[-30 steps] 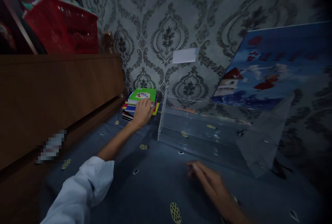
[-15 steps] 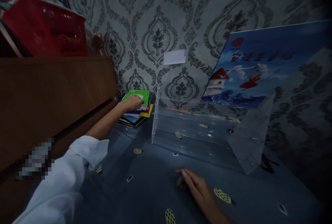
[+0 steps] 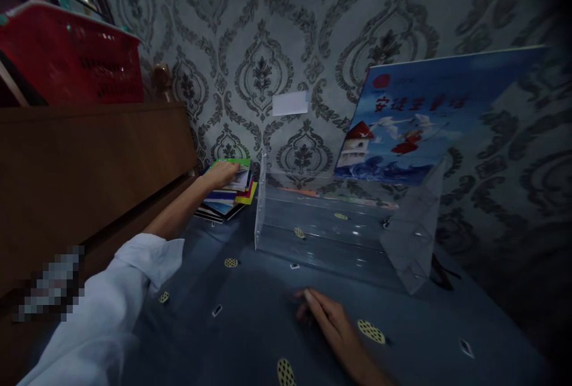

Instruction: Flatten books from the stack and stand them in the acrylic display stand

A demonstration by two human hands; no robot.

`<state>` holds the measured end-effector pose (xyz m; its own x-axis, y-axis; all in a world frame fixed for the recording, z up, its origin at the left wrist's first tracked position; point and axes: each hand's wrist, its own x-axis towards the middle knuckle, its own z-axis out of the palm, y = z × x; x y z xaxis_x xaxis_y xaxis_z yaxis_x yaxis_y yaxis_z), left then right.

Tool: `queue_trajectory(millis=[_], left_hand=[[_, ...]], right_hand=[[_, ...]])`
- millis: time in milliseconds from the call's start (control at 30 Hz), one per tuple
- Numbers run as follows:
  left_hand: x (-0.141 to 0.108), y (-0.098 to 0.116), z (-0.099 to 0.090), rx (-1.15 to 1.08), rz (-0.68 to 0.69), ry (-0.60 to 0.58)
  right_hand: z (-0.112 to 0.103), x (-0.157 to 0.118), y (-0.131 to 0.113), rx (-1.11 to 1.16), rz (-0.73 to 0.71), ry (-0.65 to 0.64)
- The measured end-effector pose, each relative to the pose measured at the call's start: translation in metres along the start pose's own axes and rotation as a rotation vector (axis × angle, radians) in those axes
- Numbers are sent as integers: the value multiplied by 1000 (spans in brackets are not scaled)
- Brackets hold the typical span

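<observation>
Left hand [image 3: 223, 174] has slid farther over the topmost green-covered book [image 3: 244, 163], its grip impossible to tell, while the right hand [image 3: 328, 321] hangs loose, empty.

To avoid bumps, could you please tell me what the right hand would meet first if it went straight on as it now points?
The right hand would probably meet the clear, tiered plastic stand near its left front corner, though depth is unclear and it might miss.
</observation>
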<state>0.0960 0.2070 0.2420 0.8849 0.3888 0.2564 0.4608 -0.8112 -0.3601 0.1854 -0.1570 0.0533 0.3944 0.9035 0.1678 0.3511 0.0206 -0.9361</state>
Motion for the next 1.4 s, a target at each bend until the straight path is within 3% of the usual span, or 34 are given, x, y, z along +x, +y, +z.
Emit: queue_trajectory(millis=[133,200,300,467,800,1067,1167,1267,1300,1367,1400], left_hand=[[-13,-17,-19,-26,-84,137],[-24,-20,-19,-59,-48,165],[-37,-17,-7,-95,37,53],[-35,-13,22,-95,-21,-95],[-21,-33,34,-66,23,-131],[-28,-24,38,-49,-16,-64],[-32,-18,43,-51,-28,-36],[-34,-16,47,-59,-39,-9],[-34,-16,48,-62,-43,-1],[-34,-16,50,-67,-45,15],[-34,-16,51,-69,-44,22]], right_hand=[[-1,0,0,24,8,-14],[-1,0,1,32,6,-23],[-1,1,2,37,8,-18],[0,2,2,48,11,-15],[-1,1,3,14,12,-31],[-1,2,0,-92,-6,-74],[20,21,-10,-125,-56,-131],[67,69,-25,35,-77,-123],[85,92,-28,130,-46,-69],[119,144,-32,363,79,217],[132,170,-31,399,102,296]])
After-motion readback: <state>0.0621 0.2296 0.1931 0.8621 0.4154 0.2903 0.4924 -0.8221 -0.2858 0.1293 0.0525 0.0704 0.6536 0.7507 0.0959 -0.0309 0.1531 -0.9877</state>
